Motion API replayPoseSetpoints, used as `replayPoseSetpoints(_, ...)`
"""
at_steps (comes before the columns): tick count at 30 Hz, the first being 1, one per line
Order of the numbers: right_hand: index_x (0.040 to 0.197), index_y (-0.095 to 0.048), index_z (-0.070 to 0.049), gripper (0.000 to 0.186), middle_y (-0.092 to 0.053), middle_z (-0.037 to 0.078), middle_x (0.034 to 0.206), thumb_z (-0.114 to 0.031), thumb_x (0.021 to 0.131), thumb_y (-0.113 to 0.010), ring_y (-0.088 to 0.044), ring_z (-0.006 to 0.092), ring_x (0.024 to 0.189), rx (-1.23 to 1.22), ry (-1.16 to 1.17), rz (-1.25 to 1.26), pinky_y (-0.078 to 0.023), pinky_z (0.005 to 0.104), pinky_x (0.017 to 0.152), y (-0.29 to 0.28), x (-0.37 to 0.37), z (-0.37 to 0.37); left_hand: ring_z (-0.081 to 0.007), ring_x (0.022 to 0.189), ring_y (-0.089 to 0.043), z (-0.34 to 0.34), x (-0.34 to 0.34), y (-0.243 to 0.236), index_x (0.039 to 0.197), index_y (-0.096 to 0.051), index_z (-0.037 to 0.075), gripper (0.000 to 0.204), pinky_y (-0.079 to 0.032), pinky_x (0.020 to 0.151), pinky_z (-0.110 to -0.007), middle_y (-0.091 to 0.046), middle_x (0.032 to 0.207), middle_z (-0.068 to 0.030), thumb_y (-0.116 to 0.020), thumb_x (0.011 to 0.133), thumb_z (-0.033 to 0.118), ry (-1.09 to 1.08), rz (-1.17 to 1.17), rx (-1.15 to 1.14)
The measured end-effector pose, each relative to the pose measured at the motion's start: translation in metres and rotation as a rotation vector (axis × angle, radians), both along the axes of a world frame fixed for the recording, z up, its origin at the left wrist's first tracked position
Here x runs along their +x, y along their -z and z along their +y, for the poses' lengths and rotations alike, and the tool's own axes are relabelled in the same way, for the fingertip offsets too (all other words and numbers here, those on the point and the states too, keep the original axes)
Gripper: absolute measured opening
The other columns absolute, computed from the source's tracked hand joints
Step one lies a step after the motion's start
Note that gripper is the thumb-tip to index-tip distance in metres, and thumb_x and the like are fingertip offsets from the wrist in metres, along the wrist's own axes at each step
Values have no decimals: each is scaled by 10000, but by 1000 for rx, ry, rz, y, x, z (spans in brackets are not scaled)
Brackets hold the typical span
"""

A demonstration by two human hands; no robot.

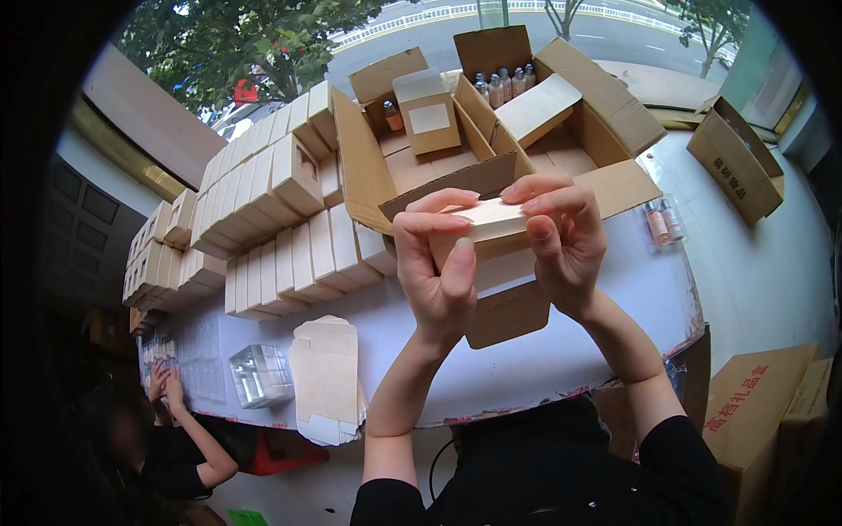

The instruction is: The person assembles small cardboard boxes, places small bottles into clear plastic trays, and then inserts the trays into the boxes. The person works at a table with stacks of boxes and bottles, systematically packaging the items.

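Note:
Raised over the table, a cream cardboard box is gripped from both sides. My left hand pinches its left top edge between thumb and fingers. At the right top corner, my right hand has its fingers curled on the edge, thumb close to them. A tan flap hangs open at the box's lower end. My hands hide part of the box's sides. Left of my left forearm lies a stack of flat, unfolded box blanks.
Rows of cream boxes are stacked at left. Behind my hands, open cartons hold small bottles and boxes. Clear plastic trays sit left of the blanks. Another person's hands work at far left. Wrapped bottles lie at right.

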State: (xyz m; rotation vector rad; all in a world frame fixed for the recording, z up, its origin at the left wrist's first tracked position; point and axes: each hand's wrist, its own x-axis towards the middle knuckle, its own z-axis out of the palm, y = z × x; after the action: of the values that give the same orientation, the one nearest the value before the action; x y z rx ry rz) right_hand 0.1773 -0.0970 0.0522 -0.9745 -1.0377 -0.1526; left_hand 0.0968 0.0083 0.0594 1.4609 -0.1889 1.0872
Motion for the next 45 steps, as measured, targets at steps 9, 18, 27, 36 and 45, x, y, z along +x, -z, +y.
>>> replayPoseSetpoints(9, 963, -514, -31, 111, -558, 87, 1015, -109, 922, -582, -529, 69, 792, -66, 44, -8, -450, 201, 670, -3, 0, -4, -185, 970, -548, -3, 0, 7, 941, -463, 48, 143, -438, 875, -305, -543, 1148, -186, -542, 913, 164, -10, 32, -12)
replayPoseSetpoints(18, 1032, -572, -3, 190, -573, 91, 1051, -170, 971, -506, -554, 122, 946, -87, -52, 112, -443, 232, 820, -6, -1, -11, -206, 1060, -511, 0, -3, 1, 1060, -465, 35, 194, -421, 912, -312, -488, 1185, -157, -578, 913, 93, -38, 81, 212)
replayPoseSetpoints(27, 1003, -565, -9, 177, -570, 99, 1033, -170, 972, -500, -556, 134, 946, -32, -112, 95, -446, 248, 836, -10, -1, -11, -170, 1000, -503, 3, -7, -3, 1042, -455, 22, 164, -418, 885, -280, -489, 1142, -144, -556, 931, 87, 33, 74, 217)
replayPoseSetpoints(36, 901, -549, -17, 323, -568, 77, 968, -308, 994, -443, -535, 110, 878, -47, -95, 38, -429, 235, 783, 1, 4, -15, -164, 1008, -499, -1, -10, 6, 991, -448, 28, 163, -417, 884, -279, -493, 1133, -145, -579, 923, 99, 106, 143, 194)
replayPoseSetpoints(45, 972, -543, -6, 216, -556, 112, 1016, -191, 991, -434, -539, 158, 901, -348, 170, 137, -442, 262, 788, 40, -9, -65, -148, 853, -643, -7, -22, 21, 1210, -419, 21, 474, -505, 750, -275, -664, 918, -115, -692, 846, 152, 381, 785, 52)
